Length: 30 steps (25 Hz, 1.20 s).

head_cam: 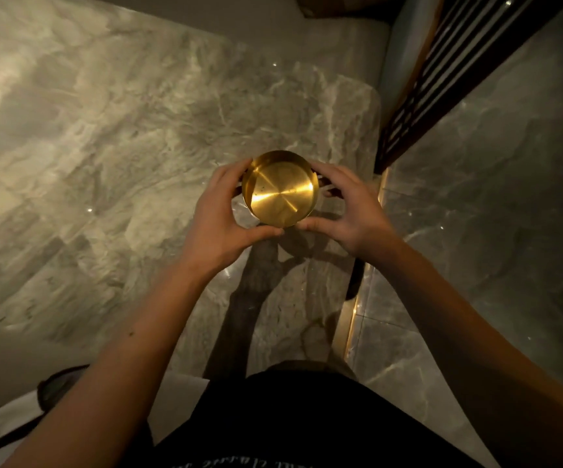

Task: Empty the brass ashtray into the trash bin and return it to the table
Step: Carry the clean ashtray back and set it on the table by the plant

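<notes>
Grey marble with pale veining fills the view from above — one large slab, the table (111, 136), with a rounded corner at upper right. Beyond its right edge lies a darker polished marble floor (496, 197), with a thin lit strip running along the table's base. One dark slatted panel (449, 72) slants across the upper right corner.

Two bare hands reach forward from the bottom of the frame and meet over the table near its right edge. Between them sits one brass ashtray (280, 189), round and shallow, its polished inside catching a bright streak of light; a few small dark specks show on its base. The left hand (219, 217) curves around the ashtray's left side, fingers over the far rim and thumb under the near edge. The right hand (344, 207) mirrors it on the right side. Each grip is closed on the ashtray's wall, so both hands hold it together. Whether its base touches the table I cannot tell — the hands' shadows fall on the marble just below.

A black shirt with pale lettering shows at the bottom edge.
</notes>
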{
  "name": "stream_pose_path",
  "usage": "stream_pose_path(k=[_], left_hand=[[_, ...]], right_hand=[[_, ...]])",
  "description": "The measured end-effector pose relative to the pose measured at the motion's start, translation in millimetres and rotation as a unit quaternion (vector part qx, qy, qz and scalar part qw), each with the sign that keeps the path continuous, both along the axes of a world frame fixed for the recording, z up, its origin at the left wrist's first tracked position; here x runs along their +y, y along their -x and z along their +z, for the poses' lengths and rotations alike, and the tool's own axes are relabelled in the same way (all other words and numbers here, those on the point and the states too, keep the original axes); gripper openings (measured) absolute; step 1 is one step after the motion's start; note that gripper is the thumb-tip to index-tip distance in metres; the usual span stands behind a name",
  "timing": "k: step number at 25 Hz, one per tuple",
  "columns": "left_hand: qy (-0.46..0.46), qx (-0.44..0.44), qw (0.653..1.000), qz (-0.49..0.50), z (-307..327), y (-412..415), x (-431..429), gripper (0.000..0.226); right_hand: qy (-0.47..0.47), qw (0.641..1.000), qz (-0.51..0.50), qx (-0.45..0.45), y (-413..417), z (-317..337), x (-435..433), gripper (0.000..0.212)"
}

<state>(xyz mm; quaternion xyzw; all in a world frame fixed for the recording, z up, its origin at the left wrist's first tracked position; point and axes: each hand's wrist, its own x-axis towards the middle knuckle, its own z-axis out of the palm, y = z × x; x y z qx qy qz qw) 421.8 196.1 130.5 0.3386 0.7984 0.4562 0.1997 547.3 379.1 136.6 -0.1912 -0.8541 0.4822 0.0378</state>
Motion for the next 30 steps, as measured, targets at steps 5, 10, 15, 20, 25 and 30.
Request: stream_pose_path(k=[5,10,15,20,25,30], left_hand=[[0.023,0.008,0.999,0.043,10.5,4.6,-30.6,0.101],[0.021,-0.005,0.999,0.049,5.9,50.9,-67.6,0.098],[0.012,-0.019,1.0,-0.003,-14.1,141.3,-109.0,0.099],[0.008,-0.014,0.997,-0.074,-8.7,222.2,-146.5,0.102],[0.003,-0.016,0.999,-0.049,0.6,248.1,-181.7,0.102],[0.007,0.001,0.999,0.041,4.0,254.5,-222.3,0.099]], right_hand=[[0.031,0.998,0.048,0.009,20.0,0.0,-21.0,0.088],[0.042,0.998,0.043,0.007,66.7,-6.3,-59.6,0.087],[0.029,0.999,-0.024,-0.015,137.7,-11.6,-115.4,0.088],[0.039,0.996,-0.078,0.011,190.4,-3.0,-171.1,0.082],[-0.006,0.999,-0.047,0.014,228.6,-2.9,-198.5,0.085],[0.012,0.999,0.03,0.028,265.8,-5.2,-217.5,0.085]])
